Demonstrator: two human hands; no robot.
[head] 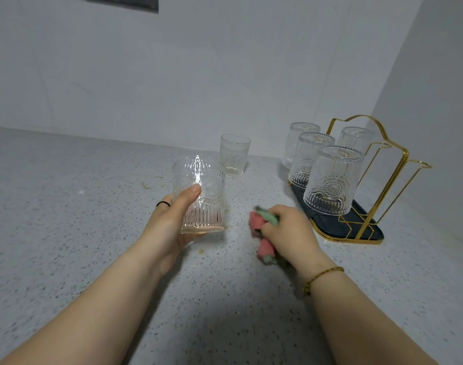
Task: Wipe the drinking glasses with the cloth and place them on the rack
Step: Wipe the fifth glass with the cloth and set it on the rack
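My left hand (172,217) grips an upright embossed clear drinking glass (198,193) above the speckled grey bench (93,193); right hand (288,230) clutches the bunched pink-and-green cloth (262,233) beside the gold wire rack (369,180).

Six glasses (330,180) are counted: four upturned on the one rack (375,229), one held glass (198,191), one counter glass (234,159). One cloth (256,222) is seen. Two hands are shown, the left hand (169,225) and the right hand (288,230). One ring (163,204) and one bracelet (325,273) are worn
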